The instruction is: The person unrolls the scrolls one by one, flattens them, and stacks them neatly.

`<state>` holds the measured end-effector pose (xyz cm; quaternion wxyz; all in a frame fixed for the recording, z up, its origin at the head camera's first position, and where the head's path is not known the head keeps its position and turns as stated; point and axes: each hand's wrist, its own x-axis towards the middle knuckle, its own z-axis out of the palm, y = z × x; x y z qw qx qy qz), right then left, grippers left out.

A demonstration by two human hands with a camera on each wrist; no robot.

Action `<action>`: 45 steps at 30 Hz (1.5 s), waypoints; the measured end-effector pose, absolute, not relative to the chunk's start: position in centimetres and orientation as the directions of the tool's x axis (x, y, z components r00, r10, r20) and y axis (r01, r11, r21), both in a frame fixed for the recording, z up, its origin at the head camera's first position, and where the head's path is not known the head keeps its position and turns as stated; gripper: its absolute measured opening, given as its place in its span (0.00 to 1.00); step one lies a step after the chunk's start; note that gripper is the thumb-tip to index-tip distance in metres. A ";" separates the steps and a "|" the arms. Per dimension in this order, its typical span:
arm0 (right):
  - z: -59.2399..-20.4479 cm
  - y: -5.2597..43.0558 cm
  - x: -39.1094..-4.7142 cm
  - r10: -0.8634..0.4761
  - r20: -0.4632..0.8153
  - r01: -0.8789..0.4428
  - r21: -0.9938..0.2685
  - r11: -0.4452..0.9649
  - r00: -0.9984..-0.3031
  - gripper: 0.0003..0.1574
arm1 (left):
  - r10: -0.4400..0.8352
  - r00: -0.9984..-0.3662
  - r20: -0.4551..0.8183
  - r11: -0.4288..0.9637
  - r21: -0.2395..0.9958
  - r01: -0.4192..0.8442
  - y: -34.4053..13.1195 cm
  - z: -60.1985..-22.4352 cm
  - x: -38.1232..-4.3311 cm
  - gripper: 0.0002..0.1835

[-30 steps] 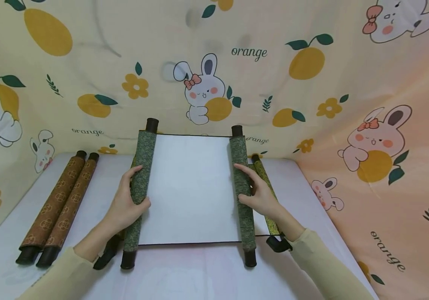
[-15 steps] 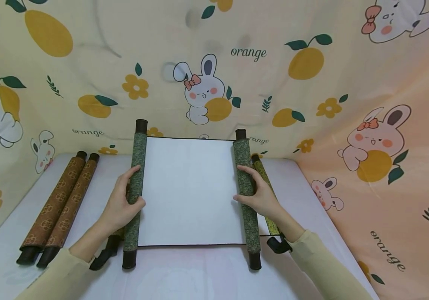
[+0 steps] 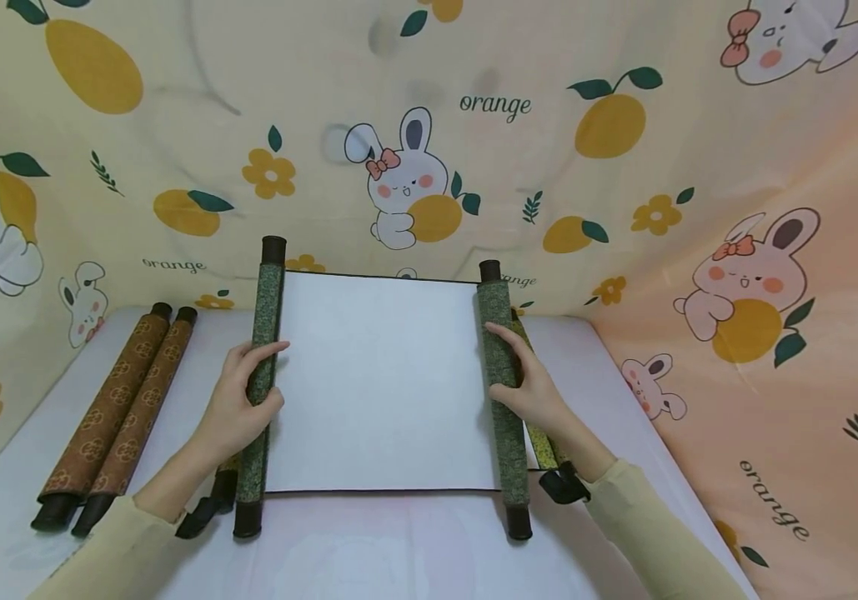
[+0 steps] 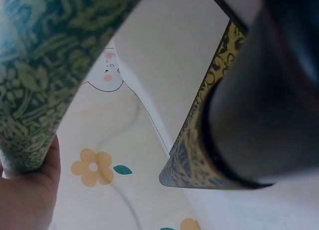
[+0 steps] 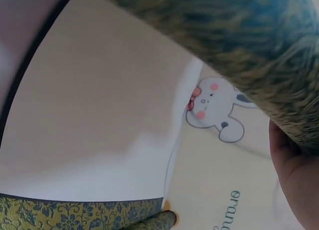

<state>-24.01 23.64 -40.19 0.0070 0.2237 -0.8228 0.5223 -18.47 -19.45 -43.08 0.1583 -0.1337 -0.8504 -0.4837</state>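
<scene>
A hanging scroll with green patterned rolls and dark end knobs is spread partly open, its white sheet (image 3: 387, 383) showing between the rolls. My left hand (image 3: 237, 404) grips the left green roll (image 3: 269, 300), thumb and forefinger over its front. Around the right green roll (image 3: 507, 450) curls my right hand (image 3: 537, 392). Both rolls stand raised and tilted, overlapping a second, yellow-patterned scroll (image 3: 541, 442) behind them. In the left wrist view, the green roll (image 4: 45, 65) rests in the palm, above a yellow-patterned roll (image 4: 184, 165). Fingers behind each roll are mostly hidden.
Two brown flower-patterned rolls (image 3: 117, 400) with black ends lie side by side on the left of the white table (image 3: 368, 550). Behind rises a cream cloth (image 3: 211, 108) printed with rabbits and oranges. Black end knobs (image 3: 564, 483) of the yellow scroll stick out near the right wrist.
My hands have moved apart, the left one leftward and the right one rightward. The green rolls went with them, and more white sheet shows between.
</scene>
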 end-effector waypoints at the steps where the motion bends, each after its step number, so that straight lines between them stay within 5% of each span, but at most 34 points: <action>1: -40.1 23.7 -24.0 -0.358 0.241 -0.369 -0.860 0.351 -0.902 0.59 | 0.071 -0.910 0.409 0.507 0.771 0.386 -19.4 -43.2 -18.5 0.34; 10: -40.3 23.9 -24.1 -0.307 0.248 -0.362 -0.839 0.406 -0.919 0.53 | 0.048 -0.900 0.432 0.520 0.759 0.392 -19.3 -43.7 -18.8 0.31; 15: -40.8 23.7 -24.4 -0.299 0.279 -0.398 -0.772 0.495 -0.913 0.61 | 0.037 -0.899 0.436 0.523 0.758 0.389 -19.1 -43.8 -18.8 0.30; 26: -40.3 25.1 -24.4 -0.290 0.260 -0.379 -0.771 0.512 -0.921 0.61 | 0.034 -0.875 0.484 0.550 0.721 0.421 -20.0 -43.8 -18.5 0.29; 45: -39.9 26.2 -24.3 -0.290 0.262 -0.367 -0.834 0.413 -0.920 0.49 | 0.030 -0.894 0.446 0.535 0.749 0.392 -21.5 -43.7 -17.8 0.25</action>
